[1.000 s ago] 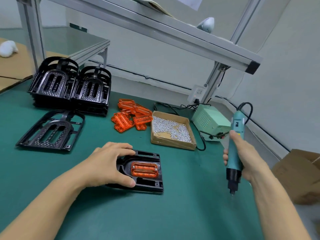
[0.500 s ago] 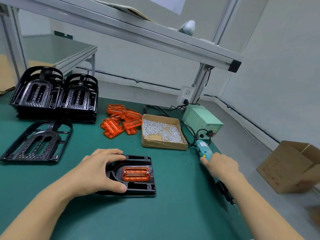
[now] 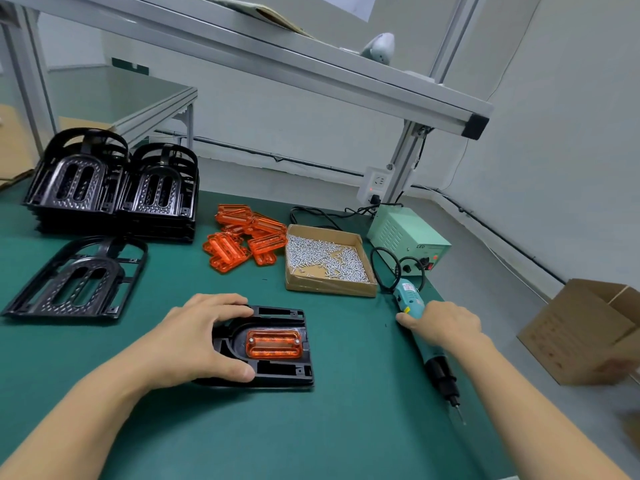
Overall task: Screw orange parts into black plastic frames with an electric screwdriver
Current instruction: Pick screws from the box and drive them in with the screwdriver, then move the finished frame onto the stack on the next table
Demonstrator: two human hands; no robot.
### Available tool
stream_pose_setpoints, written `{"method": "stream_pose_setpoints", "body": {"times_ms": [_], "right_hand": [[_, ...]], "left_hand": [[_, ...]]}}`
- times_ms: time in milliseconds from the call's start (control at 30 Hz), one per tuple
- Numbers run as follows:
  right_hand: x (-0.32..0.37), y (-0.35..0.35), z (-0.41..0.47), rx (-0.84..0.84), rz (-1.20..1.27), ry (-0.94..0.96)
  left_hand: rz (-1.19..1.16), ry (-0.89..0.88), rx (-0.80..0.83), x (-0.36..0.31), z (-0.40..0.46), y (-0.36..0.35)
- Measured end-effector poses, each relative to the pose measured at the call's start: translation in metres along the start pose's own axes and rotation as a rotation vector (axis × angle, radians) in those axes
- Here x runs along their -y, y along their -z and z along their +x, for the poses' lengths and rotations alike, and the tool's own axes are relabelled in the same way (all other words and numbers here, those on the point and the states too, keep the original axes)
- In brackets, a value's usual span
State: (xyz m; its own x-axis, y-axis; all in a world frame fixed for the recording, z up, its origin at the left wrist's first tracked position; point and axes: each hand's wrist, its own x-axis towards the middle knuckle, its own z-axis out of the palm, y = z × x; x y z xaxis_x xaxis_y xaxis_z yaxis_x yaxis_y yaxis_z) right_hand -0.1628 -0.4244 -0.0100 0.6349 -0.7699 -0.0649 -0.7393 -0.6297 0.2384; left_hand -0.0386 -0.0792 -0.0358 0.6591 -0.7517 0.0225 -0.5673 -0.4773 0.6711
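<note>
Left hand point(image 3: 194, 337) grips the black frame point(image 3: 277, 372) holding an orange part point(image 3: 273, 344); right hand point(image 3: 443, 323) clasps the screwdriver point(image 3: 408, 296) lying near the surface's right edge.

Open green worktop point(image 3: 346, 427) lies in front of the black frame point(image 3: 277, 372) and between that frame and the electric screwdriver point(image 3: 427, 344), which lies flat along the right edge. Behind the frame, a bare strip runs up to the loose orange parts point(image 3: 242, 237) and the screw box point(image 3: 329, 261). The far left is blocked by stacked frames point(image 3: 110, 192); a single frame point(image 3: 79, 278) lies before them. The overhead rail point(image 3: 277, 57) limits height above the rear
</note>
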Motion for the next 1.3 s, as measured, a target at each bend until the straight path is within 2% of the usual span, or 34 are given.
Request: {"method": "stream_pose_setpoints", "body": {"times_ms": [200, 333, 433, 533, 600, 667, 733, 833, 1067, 1300], "right_hand": [[-0.012, 0.002, -0.008, 0.078, 0.175, 0.025], [-0.013, 0.015, -0.014, 0.041, 0.23, 0.02], [-0.003, 0.029, -0.022, -0.066, 0.233, 0.052], [0.019, 0.045, -0.038, -0.236, 0.284, 0.198], [0.038, 0.051, -0.05, -0.3, 0.375, 0.406], [0.061, 0.052, -0.061, -0.267, 0.442, 0.645], [0.083, 0.05, -0.07, -0.164, 0.441, 0.839], [0.109, 0.042, -0.074, -0.031, 0.392, 0.996], [0.129, 0.029, -0.068, 0.085, 0.342, 1.048], [0.135, 0.019, -0.066, 0.073, 0.343, 1.065]], "left_hand": [[0.009, -0.003, -0.003, 0.002, 0.0, -0.002], [0.036, 0.0, 0.005, 0.003, 0.001, -0.001], [0.051, 0.009, 0.011, 0.003, 0.0, 0.0], [0.071, 0.005, 0.021, 0.001, 0.0, 0.001], [0.089, 0.002, 0.026, -0.001, -0.001, 0.002], [0.12, 0.0, 0.031, -0.004, -0.002, 0.003], [0.173, 0.0, 0.039, -0.007, -0.004, 0.003], [0.223, 0.007, 0.038, -0.01, -0.009, 0.003], [0.271, 0.08, -0.032, 0.006, -0.031, 0.003], [0.196, 0.078, -0.139, 0.012, -0.038, -0.008]]}}
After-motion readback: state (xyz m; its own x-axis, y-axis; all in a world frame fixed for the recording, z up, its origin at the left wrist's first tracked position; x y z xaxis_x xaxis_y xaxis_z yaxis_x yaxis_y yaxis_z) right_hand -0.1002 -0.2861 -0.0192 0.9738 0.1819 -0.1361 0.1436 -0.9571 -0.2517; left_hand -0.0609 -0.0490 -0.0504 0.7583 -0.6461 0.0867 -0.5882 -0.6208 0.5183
